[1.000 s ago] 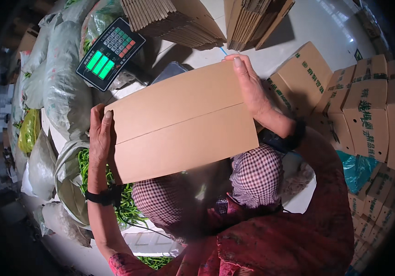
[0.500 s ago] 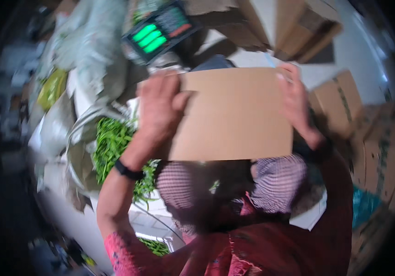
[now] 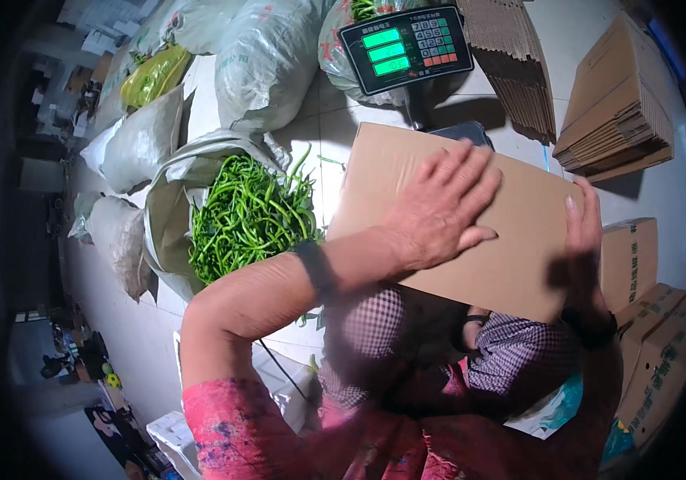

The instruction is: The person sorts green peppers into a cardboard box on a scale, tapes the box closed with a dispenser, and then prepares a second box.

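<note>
A plain brown cardboard box point(image 3: 519, 264) sits in front of me above my knees, its flat closed face towards me and slanting down to the right. Across the middle of that face lies my left hand point(image 3: 448, 204), palm down with fingers stretched out. My right hand point(image 3: 584, 244) grips the box's right edge, its fingertips at the upper corner. To the left, an open sack point(image 3: 169, 228) spills long green chili peppers point(image 3: 251, 212) near my left forearm. Behind the box stands a scale with a lit green display point(image 3: 387, 52); the box partly hides its platform point(image 3: 463, 134).
Stacks of flattened cardboard point(image 3: 615, 104) stand at the far right, with printed boxes point(image 3: 655, 352) nearer on that side. Full plastic sacks point(image 3: 267, 64) and a yellow bag point(image 3: 155, 76) line the far left. A white foam box point(image 3: 175, 444) is at lower left.
My left hand has moved from the box's left edge onto the middle of its face. The box has turned, its right side now lower. The view has shifted, and my right hand stays at the right edge.
</note>
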Motion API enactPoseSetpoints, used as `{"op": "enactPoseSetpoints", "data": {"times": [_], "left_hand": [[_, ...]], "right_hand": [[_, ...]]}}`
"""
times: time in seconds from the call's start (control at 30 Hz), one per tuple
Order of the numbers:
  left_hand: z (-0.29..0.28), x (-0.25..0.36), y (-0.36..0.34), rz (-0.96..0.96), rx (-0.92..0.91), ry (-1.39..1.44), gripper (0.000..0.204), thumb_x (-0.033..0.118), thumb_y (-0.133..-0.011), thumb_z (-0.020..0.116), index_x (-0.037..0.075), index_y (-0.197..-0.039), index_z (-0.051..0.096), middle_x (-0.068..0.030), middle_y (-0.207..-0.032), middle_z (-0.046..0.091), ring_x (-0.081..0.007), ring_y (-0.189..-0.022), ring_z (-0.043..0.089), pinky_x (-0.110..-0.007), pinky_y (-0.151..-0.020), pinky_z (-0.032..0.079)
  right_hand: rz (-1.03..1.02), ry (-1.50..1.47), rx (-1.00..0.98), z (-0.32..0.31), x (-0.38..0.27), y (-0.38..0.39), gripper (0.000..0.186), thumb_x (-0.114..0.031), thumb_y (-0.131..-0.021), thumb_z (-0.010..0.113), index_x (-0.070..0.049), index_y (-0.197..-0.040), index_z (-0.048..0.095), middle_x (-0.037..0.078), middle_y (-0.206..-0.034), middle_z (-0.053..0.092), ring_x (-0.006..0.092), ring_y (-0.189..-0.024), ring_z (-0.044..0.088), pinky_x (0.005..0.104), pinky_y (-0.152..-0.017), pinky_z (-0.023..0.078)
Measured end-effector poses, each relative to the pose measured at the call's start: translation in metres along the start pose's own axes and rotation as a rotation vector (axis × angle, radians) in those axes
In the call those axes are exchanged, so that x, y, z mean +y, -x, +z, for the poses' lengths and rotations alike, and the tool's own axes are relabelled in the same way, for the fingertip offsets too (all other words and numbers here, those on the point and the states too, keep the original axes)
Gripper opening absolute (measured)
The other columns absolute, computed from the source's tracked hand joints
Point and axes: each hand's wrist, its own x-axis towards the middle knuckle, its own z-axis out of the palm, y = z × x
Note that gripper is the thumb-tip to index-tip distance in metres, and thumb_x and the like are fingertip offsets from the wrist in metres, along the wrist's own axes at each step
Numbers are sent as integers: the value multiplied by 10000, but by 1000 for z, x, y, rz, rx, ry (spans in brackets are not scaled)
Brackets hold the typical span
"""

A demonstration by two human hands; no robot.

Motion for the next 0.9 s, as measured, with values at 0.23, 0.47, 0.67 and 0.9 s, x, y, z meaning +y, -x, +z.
{"op": "enactPoseSetpoints", "data": {"times": [0.23, 0.47, 0.67, 0.9], "left_hand": [[4, 0, 1, 47, 50, 8, 726, 514, -887, 570, 52, -1420, 398, -170, -1490, 361, -371, -1392, 307, -485, -1095, 295], [8, -15, -7, 20, 21, -67, 737, 431, -871, 621, 10, -1427, 384, -217, -1490, 344, -411, -1382, 308, -505, -1094, 295], [9, -15, -8, -45, -94, -173, 716, 366, -899, 589, 45, -1485, 334, -221, -1518, 308, -393, -1423, 261, -494, -1138, 204], [4, -7, -16, 27, -103, -261, 640, 412, -981, 364, 37, -1496, 313, -200, -1514, 334, -362, -1419, 283, -463, -1141, 203]], "right_hand": [[-95, 108, -92, 0, -17, 2, 379, -125, -985, 414, 92, -1296, 431, 242, -1338, 438, 383, -1232, 428, 408, -1076, 326], [-139, 45, -36, 2, 16, 1, 428, -151, -952, 513, 44, -1324, 435, 220, -1279, 479, 373, -1199, 471, 397, -1040, 373], [408, -585, -175, -58, 94, 18, 420, -340, -1029, 418, -57, -1335, 468, 67, -1167, 602, 148, -1028, 573, 300, -898, 442], [302, 345, -197, -72, 313, 209, 43, -68, -808, 604, -35, -831, 619, 141, -838, 630, 278, -838, 634, 372, -728, 499]]}}
